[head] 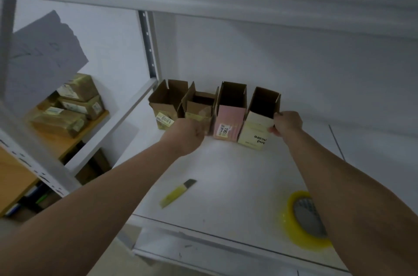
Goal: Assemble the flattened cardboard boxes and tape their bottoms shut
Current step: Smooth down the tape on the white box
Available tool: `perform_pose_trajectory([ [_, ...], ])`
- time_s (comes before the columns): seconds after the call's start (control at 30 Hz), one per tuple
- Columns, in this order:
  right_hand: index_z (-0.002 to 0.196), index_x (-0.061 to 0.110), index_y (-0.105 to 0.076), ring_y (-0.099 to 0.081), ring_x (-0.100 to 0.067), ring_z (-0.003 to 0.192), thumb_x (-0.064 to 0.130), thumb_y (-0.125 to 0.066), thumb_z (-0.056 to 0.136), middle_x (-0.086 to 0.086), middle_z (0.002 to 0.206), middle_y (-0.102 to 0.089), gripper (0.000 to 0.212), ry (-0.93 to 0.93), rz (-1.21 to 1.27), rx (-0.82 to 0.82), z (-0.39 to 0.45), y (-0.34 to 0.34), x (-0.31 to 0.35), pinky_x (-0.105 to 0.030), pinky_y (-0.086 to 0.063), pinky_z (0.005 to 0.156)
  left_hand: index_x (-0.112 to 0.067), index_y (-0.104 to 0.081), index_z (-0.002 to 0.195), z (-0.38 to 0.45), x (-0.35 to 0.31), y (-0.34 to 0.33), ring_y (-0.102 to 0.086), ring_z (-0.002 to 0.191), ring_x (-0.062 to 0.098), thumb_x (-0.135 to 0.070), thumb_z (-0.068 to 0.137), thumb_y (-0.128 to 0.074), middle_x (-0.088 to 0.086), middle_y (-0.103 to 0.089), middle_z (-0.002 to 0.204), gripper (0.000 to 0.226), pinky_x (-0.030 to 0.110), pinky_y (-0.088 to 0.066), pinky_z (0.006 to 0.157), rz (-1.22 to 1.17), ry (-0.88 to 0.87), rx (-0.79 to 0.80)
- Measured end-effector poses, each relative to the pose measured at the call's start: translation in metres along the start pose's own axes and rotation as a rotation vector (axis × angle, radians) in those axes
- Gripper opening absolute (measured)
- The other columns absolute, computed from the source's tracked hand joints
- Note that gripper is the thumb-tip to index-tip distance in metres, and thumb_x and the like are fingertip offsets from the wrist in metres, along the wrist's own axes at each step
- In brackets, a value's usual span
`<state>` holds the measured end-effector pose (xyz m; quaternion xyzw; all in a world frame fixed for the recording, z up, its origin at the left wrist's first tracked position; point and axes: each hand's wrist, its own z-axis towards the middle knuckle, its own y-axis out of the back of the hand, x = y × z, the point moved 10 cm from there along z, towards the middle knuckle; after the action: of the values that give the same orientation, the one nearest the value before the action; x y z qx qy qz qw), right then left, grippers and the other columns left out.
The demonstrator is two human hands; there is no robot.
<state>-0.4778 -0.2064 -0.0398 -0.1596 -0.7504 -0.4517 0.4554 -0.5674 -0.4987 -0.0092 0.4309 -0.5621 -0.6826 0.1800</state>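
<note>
Head cam: we see four open boxes upright in a row at the back of the white shelf. Our right hand grips the right edge of the cream box, fingers curled on it. Our left hand is at the 2nd brown box, fingers hidden, so can't tell its grip. Pink box sits between them, another brown box far left. Nearer us lie a yellow knife and a tape roll, well apart.

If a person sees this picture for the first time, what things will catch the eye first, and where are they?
Four open boxes stand in a row at the back of the white shelf. The left hand is at the second brown box; the right hand grips the cream box at the row's right end. Nearer the camera lie a yellow utility knife and a roll of clear tape.
</note>
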Motion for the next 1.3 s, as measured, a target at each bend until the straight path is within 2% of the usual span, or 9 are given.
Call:
perform_pose_trajectory([
  [0.13, 0.098, 0.004, -0.063, -0.060, -0.023, 0.057, 0.024, -0.048, 0.101, -0.012, 0.070, -0.063, 0.025, 0.020, 0.060, 0.009, 0.006, -0.011, 0.010, -0.039, -0.055, 0.074, -0.011, -0.067, 0.099, -0.001, -0.004, 0.001, -0.062, 0.084, 0.021, -0.022, 0.097, -0.045, 0.007, -0.067, 0.094, 0.025, 0.037, -0.056, 0.077, 0.004, -0.008, -0.013],
  [0.27, 0.101, -0.001, -0.061, -0.069, -0.031, 0.080, 0.033, -0.047, 0.102, -0.012, 0.073, -0.065, 0.037, 0.003, 0.040, 0.025, 0.006, -0.016, 0.000, -0.042, -0.055, 0.083, -0.010, -0.066, 0.104, 0.000, -0.020, -0.005, -0.063, 0.086, 0.021, -0.024, 0.098, -0.046, 0.006, -0.067, 0.096, 0.026, 0.036, -0.056, 0.078, -0.026, -0.057, -0.001],
  [0.43, 0.107, -0.007, -0.061, -0.072, -0.034, 0.085, 0.025, -0.049, 0.100, -0.008, 0.071, -0.061, 0.035, 0.035, -0.042, 0.084, -0.012, -0.003, -0.012, -0.041, -0.053, 0.084, -0.015, -0.065, 0.108, 0.001, -0.043, -0.021, -0.061, 0.093, 0.019, -0.032, 0.099, -0.045, 0.001, -0.064, 0.102, 0.028, 0.033, -0.054, 0.080, 0.005, -0.122, 0.049],
  [0.6, 0.115, 0.003, -0.064, -0.072, -0.030, 0.083, 0.020, -0.057, 0.097, -0.004, 0.100, -0.063, 0.026, 0.154, -0.154, 0.114, -0.055, 0.029, -0.030, -0.040, -0.051, 0.088, -0.016, -0.060, 0.124, -0.012, -0.081, -0.052, -0.058, 0.110, 0.023, -0.035, 0.100, -0.044, 0.003, -0.062, 0.120, 0.035, 0.039, -0.051, 0.093, 0.021, -0.220, 0.129],
  [0.77, 0.107, 0.006, -0.068, -0.071, -0.026, 0.082, 0.022, -0.060, 0.096, -0.008, 0.101, -0.067, 0.021, 0.145, -0.331, 0.179, -0.101, 0.044, -0.064, -0.033, -0.052, 0.080, -0.020, -0.054, 0.134, -0.032, -0.086, -0.102, -0.054, 0.122, 0.019, -0.038, 0.099, -0.048, 0.000, -0.057, 0.134, 0.040, 0.037, -0.044, 0.104, -0.059, -0.240, 0.273],
  [0.87, 0.120, 0.005, -0.065, -0.065, -0.029, 0.105, 0.023, -0.061, 0.095, -0.012, 0.119, -0.066, 0.031, 0.110, -0.423, 0.197, -0.118, 0.043, -0.087, -0.035, -0.047, 0.097, -0.019, -0.054, 0.134, -0.043, -0.088, -0.122, -0.055, 0.121, 0.021, -0.037, 0.099, -0.049, 0.002, -0.058, 0.133, 0.040, 0.035, -0.044, 0.102, -0.080, -0.256, 0.333],
  [0.93, 0.129, 0.006, -0.060, -0.058, -0.027, 0.117, 0.026, -0.060, 0.096, -0.011, 0.126, -0.063, 0.038, 0.090, -0.459, 0.191, -0.127, 0.043, -0.098, -0.031, -0.041, 0.100, -0.018, -0.055, 0.133, -0.050, -0.093, -0.128, -0.056, 0.119, 0.020, -0.036, 0.098, -0.050, 0.002, -0.060, 0.131, 0.039, 0.034, -0.045, 0.101, -0.112, -0.274, 0.340],
  [1.1, 0.131, 0.010, -0.058, -0.053, -0.023, 0.124, 0.027, -0.056, 0.098, -0.008, 0.133, -0.059, 0.038, 0.107, -0.490, 0.130, -0.143, 0.047, -0.104, -0.024, -0.036, 0.099, -0.021, -0.053, 0.135, -0.063, -0.106, -0.131, -0.055, 0.121, 0.019, -0.035, 0.099, -0.047, 0.000, -0.059, 0.132, 0.039, 0.033, -0.045, 0.100, -0.063, -0.346, 0.320],
  [1.3, 0.123, 0.011, -0.062, -0.056, -0.024, 0.118, 0.025, -0.060, 0.095, -0.009, 0.126, -0.062, 0.032, 0.103, -0.473, 0.010, -0.160, 0.077, -0.120, -0.021, -0.037, 0.091, -0.024, -0.052, 0.135, -0.066, -0.143, -0.124, -0.053, 0.121, 0.021, -0.035, 0.101, -0.042, 0.000, -0.058, 0.133, 0.038, 0.034, -0.046, 0.096, 0.044, -0.514, 0.246],
])
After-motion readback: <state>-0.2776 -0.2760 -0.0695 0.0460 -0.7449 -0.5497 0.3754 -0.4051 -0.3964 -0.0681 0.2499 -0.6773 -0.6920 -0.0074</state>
